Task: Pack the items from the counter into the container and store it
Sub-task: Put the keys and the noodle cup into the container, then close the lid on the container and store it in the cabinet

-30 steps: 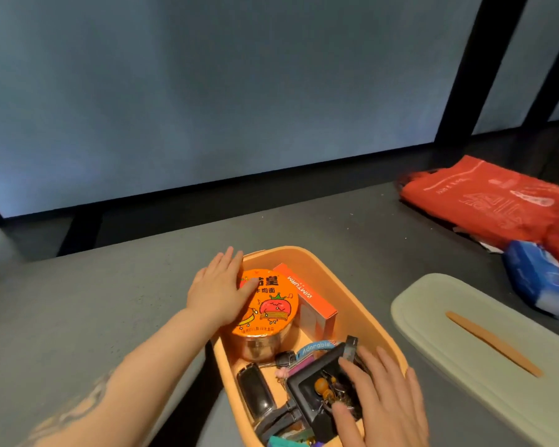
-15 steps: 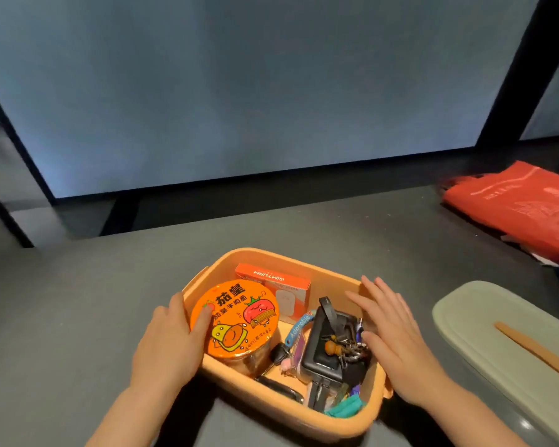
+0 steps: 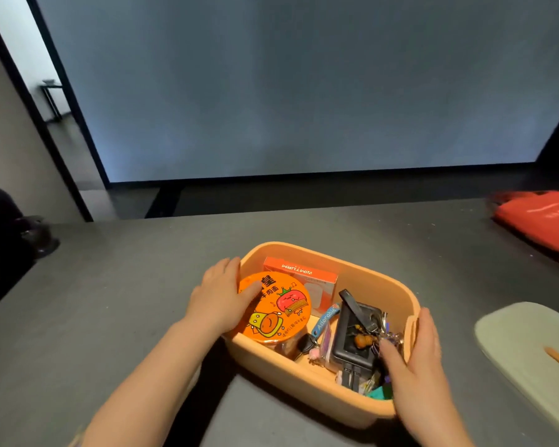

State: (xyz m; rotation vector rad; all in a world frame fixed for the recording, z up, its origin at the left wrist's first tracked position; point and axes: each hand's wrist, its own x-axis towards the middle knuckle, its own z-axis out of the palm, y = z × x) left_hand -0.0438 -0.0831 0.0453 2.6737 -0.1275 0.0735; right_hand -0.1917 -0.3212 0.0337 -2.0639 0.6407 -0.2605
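Note:
An orange plastic container (image 3: pixel 365 269) sits on the dark grey counter (image 3: pixel 126 301). Inside stand an orange instant-noodle cup (image 3: pixel 278 309), a red-and-white box (image 3: pixel 300 273), a black power bank (image 3: pixel 355 340) with keys and charms, and small items. My left hand (image 3: pixel 218 296) grips the container's left rim, thumb lying on the noodle cup's lid. My right hand (image 3: pixel 415 356) grips the right rim, thumb inside and fingers outside. The container's pale green lid (image 3: pixel 526 343) with a wooden handle strip lies apart on the counter at the right.
A red bag (image 3: pixel 542 221) lies at the counter's far right. Beyond the counter's far edge is a large grey panel with black framing. A dark shape sits off the counter at the far left.
Both hands have moved onto the container's two short ends and closed on the rim. The view has shifted left, so the lid and red bag lie nearer the right edge.

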